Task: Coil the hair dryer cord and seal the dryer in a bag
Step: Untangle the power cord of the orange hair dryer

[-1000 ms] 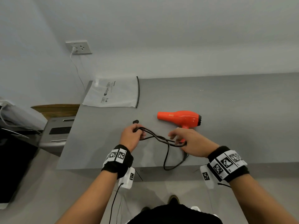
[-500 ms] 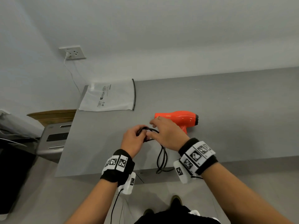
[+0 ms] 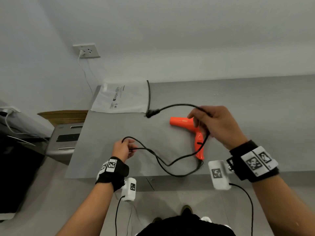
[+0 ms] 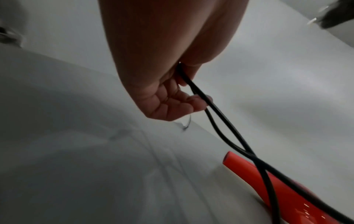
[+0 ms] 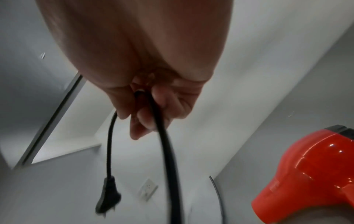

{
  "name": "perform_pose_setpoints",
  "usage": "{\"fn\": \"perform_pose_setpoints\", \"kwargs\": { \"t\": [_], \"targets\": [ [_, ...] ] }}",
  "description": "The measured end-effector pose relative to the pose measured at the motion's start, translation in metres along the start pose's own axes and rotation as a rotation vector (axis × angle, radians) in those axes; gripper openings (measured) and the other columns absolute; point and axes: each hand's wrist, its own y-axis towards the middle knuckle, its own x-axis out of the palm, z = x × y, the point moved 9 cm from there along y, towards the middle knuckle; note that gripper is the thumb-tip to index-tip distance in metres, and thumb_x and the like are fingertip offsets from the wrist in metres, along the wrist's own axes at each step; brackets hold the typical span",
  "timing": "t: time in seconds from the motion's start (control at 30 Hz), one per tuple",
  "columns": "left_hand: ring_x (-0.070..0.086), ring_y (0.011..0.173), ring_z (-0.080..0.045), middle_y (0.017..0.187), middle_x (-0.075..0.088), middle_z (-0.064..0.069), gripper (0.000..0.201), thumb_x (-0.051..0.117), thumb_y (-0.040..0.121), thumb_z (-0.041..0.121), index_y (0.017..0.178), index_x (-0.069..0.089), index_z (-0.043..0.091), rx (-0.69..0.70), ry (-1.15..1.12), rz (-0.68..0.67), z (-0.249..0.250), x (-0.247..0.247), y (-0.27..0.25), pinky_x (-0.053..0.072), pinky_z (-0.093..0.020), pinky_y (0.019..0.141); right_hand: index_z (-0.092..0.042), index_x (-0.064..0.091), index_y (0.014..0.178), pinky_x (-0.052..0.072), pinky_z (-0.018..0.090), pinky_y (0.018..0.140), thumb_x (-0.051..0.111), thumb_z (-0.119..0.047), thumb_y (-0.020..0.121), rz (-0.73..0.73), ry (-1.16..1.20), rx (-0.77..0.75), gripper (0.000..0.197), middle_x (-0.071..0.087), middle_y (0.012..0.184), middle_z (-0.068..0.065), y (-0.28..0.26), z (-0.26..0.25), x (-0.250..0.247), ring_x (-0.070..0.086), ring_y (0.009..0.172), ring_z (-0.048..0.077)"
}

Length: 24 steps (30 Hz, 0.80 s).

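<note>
While the glossy orange plastic hair dryer (image 3: 190, 126) lies on its side near the middle of the grey bench (image 3: 255, 116), its handle pointing toward the near edge, the coiling step is in hand and, by my judgement, only partly done; the thin black rubber cord (image 3: 163, 163) runs from the handle's end, sags in a loose curve along the near edge, and rises to both hands; the left hand (image 3: 123, 149), over the near-left part of the bench, has its fingers curled round a bend of the cord, two strands leaving its grip and crossing lower down in the left wrist view; the right hand (image 3: 216, 124), raised above the dryer, pinches the cord near its free end, so that a short length arcs away toward the far-left corner and ends in the black two-pin plug (image 3: 150, 113), which hangs in the air in the right wrist view; the frosted white plastic bag with a black zip strip (image 3: 122, 99) lies flat at the far-left corner, untouched, its state of closure too small to tell; the next move likely calls for bringing the right hand's length across to the left, laying it as a fresh loop beside the held one; slack along the near edge could slip off the bench or tangle.
</note>
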Motion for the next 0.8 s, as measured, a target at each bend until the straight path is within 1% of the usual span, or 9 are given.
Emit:
{"fn": "perform_pose_setpoints", "kwargs": {
  "t": [0.07, 0.13, 0.23, 0.3, 0.43, 0.57, 0.63, 0.73, 0.8],
  "targets": [
    [0.059, 0.037, -0.009, 0.048, 0.066, 0.001, 0.022, 0.043, 0.101, 0.013, 0.094, 0.063, 0.007, -0.056, -0.049, 0.019, -0.008, -0.010, 0.005, 0.045, -0.019, 0.046, -0.003, 0.074, 0.091, 0.035, 0.020, 0.040, 0.054, -0.017, 0.102, 0.038, 0.063, -0.005, 0.027, 0.064, 0.069, 0.011, 0.000, -0.003, -0.019, 0.050, 0.050, 0.024],
    [0.058, 0.038, -0.011, 0.051, 0.067, -0.003, 0.018, 0.046, 0.100, 0.013, 0.098, 0.063, 0.005, -0.068, -0.110, 0.014, -0.006, -0.011, 0.005, 0.046, -0.018, 0.042, -0.005, 0.074, 0.093, 0.038, 0.025, 0.041, 0.053, -0.018, 0.103, -0.017, 0.054, -0.005, 0.026, 0.064, 0.069, 0.011, -0.001, -0.002, -0.021, 0.052, 0.052, 0.026],
    [0.063, 0.046, -0.014, 0.059, 0.068, -0.008, 0.016, 0.050, 0.099, 0.013, 0.100, 0.063, 0.004, -0.013, -0.210, -0.030, 0.016, 0.000, -0.003, 0.049, -0.022, 0.047, -0.010, 0.074, 0.093, 0.043, 0.030, 0.043, 0.055, -0.021, 0.102, -0.181, -0.030, 0.012, 0.024, 0.066, 0.070, 0.010, -0.006, 0.008, 0.001, 0.056, 0.053, 0.024],
    [0.065, 0.052, -0.018, 0.062, 0.072, -0.011, 0.015, 0.048, 0.100, 0.013, 0.101, 0.061, 0.005, 0.049, -0.269, -0.076, 0.039, 0.012, -0.012, 0.052, -0.024, 0.051, -0.014, 0.075, 0.094, 0.044, 0.028, 0.041, 0.057, -0.021, 0.101, -0.272, -0.081, 0.034, 0.021, 0.065, 0.067, 0.006, -0.011, 0.019, 0.019, 0.057, 0.051, 0.021],
    [0.067, 0.074, -0.024, 0.096, 0.077, -0.021, 0.023, 0.039, 0.104, 0.011, 0.119, 0.056, 0.007, 0.202, -0.271, -0.150, 0.088, 0.030, -0.030, 0.057, -0.030, 0.064, -0.016, 0.075, 0.090, 0.046, 0.027, 0.038, 0.059, -0.022, 0.099, -0.378, -0.185, 0.158, 0.020, 0.065, 0.063, 0.007, -0.015, 0.053, 0.050, 0.060, 0.048, 0.024],
    [0.068, 0.076, -0.026, 0.115, 0.075, -0.009, 0.026, 0.041, 0.104, 0.013, 0.128, 0.051, 0.011, 0.355, -0.159, -0.170, 0.125, 0.043, -0.047, 0.060, -0.034, 0.065, -0.010, 0.074, 0.092, 0.052, 0.029, 0.041, 0.058, -0.022, 0.099, -0.497, -0.211, 0.259, 0.022, 0.064, 0.064, 0.007, -0.021, 0.079, 0.083, 0.062, 0.052, 0.023],
    [0.067, 0.075, -0.026, 0.117, 0.073, -0.009, 0.027, 0.042, 0.104, 0.012, 0.130, 0.050, 0.012, 0.414, -0.086, -0.188, 0.136, 0.051, -0.054, 0.060, -0.035, 0.067, -0.006, 0.073, 0.091, 0.056, 0.032, 0.044, 0.058, -0.022, 0.099, -0.443, -0.166, 0.292, 0.023, 0.064, 0.065, 0.009, -0.016, 0.087, 0.091, 0.063, 0.052, 0.025],
    [0.065, 0.076, -0.027, 0.118, 0.070, -0.016, 0.029, 0.044, 0.102, 0.005, 0.131, 0.048, 0.010, 0.471, -0.039, -0.196, 0.144, 0.056, -0.061, 0.060, -0.037, 0.069, 0.000, 0.070, 0.095, 0.059, 0.035, 0.050, 0.058, -0.019, 0.100, -0.251, 0.047, 0.316, 0.023, 0.062, 0.071, 0.016, 0.005, 0.091, 0.092, 0.064, 0.056, 0.029],
    [0.066, 0.077, -0.029, 0.119, 0.068, -0.020, 0.031, 0.046, 0.101, 0.003, 0.131, 0.048, 0.009, 0.494, -0.045, -0.199, 0.146, 0.058, -0.065, 0.060, -0.039, 0.071, 0.003, 0.066, 0.108, 0.064, 0.040, 0.065, 0.057, -0.016, 0.101, -0.138, 0.236, 0.339, 0.022, 0.062, 0.082, 0.017, 0.022, 0.097, 0.090, 0.067, 0.067, 0.029]
  ]
}}
